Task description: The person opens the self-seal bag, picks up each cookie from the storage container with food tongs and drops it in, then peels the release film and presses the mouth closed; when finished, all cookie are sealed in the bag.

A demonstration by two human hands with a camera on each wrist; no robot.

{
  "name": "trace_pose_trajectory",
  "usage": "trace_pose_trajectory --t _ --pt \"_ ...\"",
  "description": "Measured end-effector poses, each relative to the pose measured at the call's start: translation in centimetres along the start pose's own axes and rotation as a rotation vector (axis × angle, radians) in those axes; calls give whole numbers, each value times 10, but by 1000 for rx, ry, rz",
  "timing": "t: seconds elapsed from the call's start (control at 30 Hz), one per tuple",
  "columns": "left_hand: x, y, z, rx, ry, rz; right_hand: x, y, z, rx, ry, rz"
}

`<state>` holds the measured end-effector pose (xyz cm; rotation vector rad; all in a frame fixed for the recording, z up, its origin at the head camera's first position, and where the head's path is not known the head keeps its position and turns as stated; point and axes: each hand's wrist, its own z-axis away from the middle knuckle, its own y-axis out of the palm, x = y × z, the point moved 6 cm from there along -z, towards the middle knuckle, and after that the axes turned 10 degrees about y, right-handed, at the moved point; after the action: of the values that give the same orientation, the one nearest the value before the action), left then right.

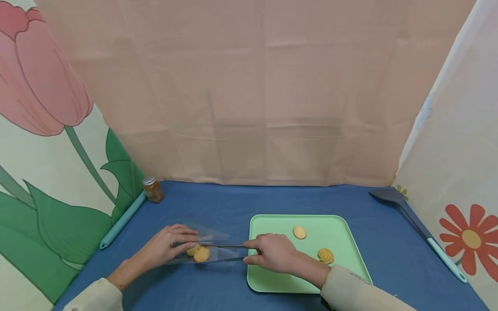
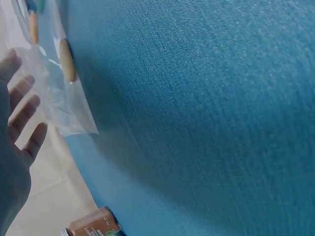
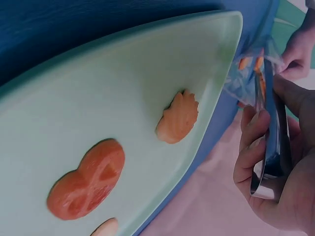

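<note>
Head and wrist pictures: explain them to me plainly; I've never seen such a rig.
There is no machine, only a person's bare left hand and right hand. The head picture comes from a camera worn on the head, looking forward and down; the other two come from a camera on each wrist.

On the blue-covered table lies a light green rectangular tray. It carries a pale oval cookie, a yellow swirled cookie and, seen from the right wrist, a reddish-brown pretzel-shaped cookie. A dark spatula with a mint handle lies at right.

The right hand holds shiny metal tongs, which reach to a clear plastic bag with cookies inside. The left hand holds the bag.
</note>
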<state>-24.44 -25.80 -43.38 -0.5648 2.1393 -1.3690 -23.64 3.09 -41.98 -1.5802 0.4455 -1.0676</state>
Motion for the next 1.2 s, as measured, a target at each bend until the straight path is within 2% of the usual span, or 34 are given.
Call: trace_pose_trajectory --t 0.37,0.6,0.7,1.2 --pt "-1 5 0 26 8 -14 7 14 -12 -1 23 60" --pt "3 5 0 41 -34 -12 15 16 -21 6 10 68" --pt "3 6 0 50 -28 -16 18 17 -24 8 13 70" --pt "3 3 0 7 -3 -26 33 16 -34 36 4 57"
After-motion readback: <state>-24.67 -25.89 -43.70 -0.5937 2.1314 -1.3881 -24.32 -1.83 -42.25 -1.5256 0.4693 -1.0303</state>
